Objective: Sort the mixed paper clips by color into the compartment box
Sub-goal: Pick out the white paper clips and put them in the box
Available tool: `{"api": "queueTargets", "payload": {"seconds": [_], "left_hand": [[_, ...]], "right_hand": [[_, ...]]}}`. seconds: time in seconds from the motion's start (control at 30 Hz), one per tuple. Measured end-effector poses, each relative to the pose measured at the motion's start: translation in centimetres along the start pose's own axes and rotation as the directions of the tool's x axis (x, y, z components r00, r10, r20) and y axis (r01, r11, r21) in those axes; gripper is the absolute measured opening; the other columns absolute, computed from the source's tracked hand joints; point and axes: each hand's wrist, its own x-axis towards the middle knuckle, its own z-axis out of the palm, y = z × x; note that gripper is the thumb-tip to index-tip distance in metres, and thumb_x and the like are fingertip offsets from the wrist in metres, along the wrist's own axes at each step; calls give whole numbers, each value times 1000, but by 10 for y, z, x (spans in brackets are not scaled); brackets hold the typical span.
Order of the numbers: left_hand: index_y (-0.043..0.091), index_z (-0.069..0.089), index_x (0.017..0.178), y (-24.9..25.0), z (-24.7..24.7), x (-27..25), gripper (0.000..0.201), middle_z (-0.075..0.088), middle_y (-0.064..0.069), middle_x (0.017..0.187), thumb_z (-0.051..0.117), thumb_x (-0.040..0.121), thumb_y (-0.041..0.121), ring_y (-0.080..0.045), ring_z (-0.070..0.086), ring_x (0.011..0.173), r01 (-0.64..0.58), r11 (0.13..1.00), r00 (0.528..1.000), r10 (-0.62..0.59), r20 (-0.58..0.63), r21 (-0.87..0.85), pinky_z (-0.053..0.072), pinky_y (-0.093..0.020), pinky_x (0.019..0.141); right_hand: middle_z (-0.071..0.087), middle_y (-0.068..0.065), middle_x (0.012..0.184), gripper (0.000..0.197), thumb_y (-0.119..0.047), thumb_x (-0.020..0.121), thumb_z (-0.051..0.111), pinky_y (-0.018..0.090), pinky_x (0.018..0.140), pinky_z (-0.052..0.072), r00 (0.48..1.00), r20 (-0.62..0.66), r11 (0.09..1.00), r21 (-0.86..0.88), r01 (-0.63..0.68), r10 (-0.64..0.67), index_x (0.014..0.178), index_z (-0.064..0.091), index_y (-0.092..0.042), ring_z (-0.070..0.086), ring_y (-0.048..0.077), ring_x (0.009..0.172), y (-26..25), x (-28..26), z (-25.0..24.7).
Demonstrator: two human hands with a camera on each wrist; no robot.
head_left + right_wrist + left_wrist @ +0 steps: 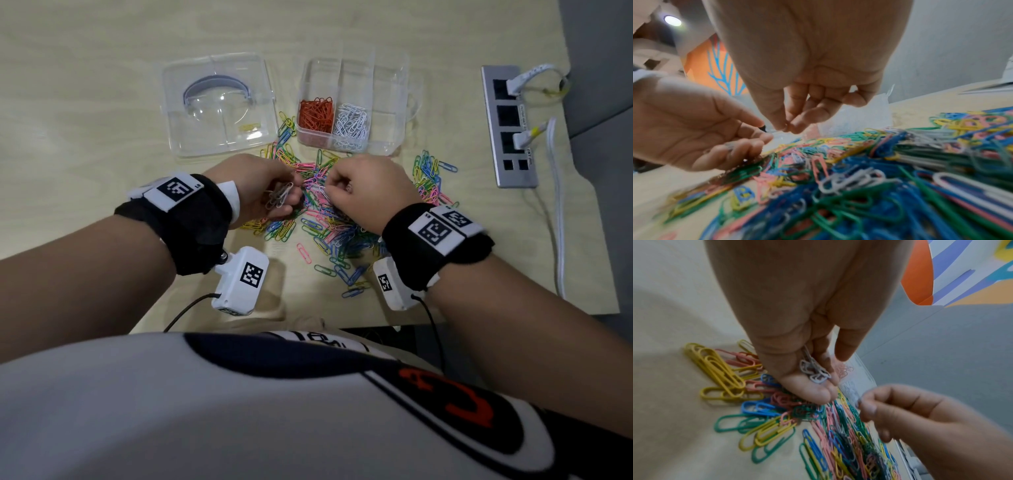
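A loose pile of mixed coloured paper clips [329, 222] lies on the table in front of the clear compartment box [390, 102]. One compartment holds orange clips [315, 114]; the one beside it holds white clips [351, 123]. My left hand [291, 197] hovers over the pile's left side, its fingers curled round a bunch of white clips [813, 371]. My right hand [325, 190] is close beside it, thumb and forefinger pinching a single white clip [317, 187] just above the pile. In the right wrist view the right hand's fingertips [786, 128] are pressed together.
The box's clear lid [219, 102] lies left of the box with a yellow clip [248, 127] on it. At the right, a metal power strip [508, 126] with plugged cables is set into the table. A white cable [558, 212] runs toward the front edge.
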Motion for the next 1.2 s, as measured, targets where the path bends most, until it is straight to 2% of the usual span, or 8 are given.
{"api": "queueTargets", "payload": {"seconds": [0.13,0.23,0.4,0.6,0.73,0.9,1.0,1.2], "left_hand": [[12,59,83,-3,7,-3,29,61,-2,65,44,100,30,-9,60,60,18,1000,999,-18,44,5,53,-18,57],[12,61,85,-3,7,-3,26,58,-1,64,45,100,25,-6,57,55,10,999,999,-12,47,50,52,-15,54],[11,61,84,-4,2,-5,25,59,0,59,45,100,23,-10,59,61,34,999,999,-35,39,39,52,-15,53],[9,61,84,-3,0,-5,25,60,-1,59,45,99,21,-8,58,50,43,999,999,-43,2,17,53,-17,52],[9,60,83,-1,3,-6,25,59,-3,63,44,99,20,-9,57,53,45,999,999,-45,5,13,52,-17,53],[9,60,83,-1,4,-7,25,59,-2,61,44,99,20,-9,57,52,38,999,999,-38,0,32,52,-16,53],[10,60,82,-2,4,-8,24,59,-2,60,45,98,20,-9,57,53,36,999,999,-36,-2,40,52,-16,53],[9,60,82,-3,4,-8,26,60,-3,61,44,99,21,-10,58,55,33,999,999,-33,-4,41,53,-16,53]], "right_hand": [[67,-3,91,15,-27,89,58,34,81,46,994,-40,987,117,106,-102,93,72,-23,59,17,90,-15,1,-1],[67,1,99,17,-23,91,53,34,81,45,996,-85,997,72,14,-7,98,68,-19,59,21,96,-13,6,2],[61,2,106,15,-34,92,56,39,88,45,994,89,978,-204,-50,70,100,62,-23,59,26,101,-8,3,14],[62,0,100,12,-23,90,51,38,85,44,993,38,988,-109,-109,114,90,63,-26,58,25,96,-6,1,3],[52,-5,94,10,-20,87,53,39,88,43,987,19,980,-122,-154,157,87,61,-27,56,24,97,-2,-1,-4],[56,1,109,14,-34,91,57,38,88,41,995,82,977,-208,-37,55,100,66,-29,56,24,104,-7,1,5],[58,3,111,17,-31,94,52,40,90,40,995,85,962,-270,-26,50,103,64,-24,57,26,105,-10,4,11],[61,-6,93,3,-24,85,58,42,91,46,989,61,988,-74,-133,137,85,60,-27,58,20,92,-9,1,-1]]}}
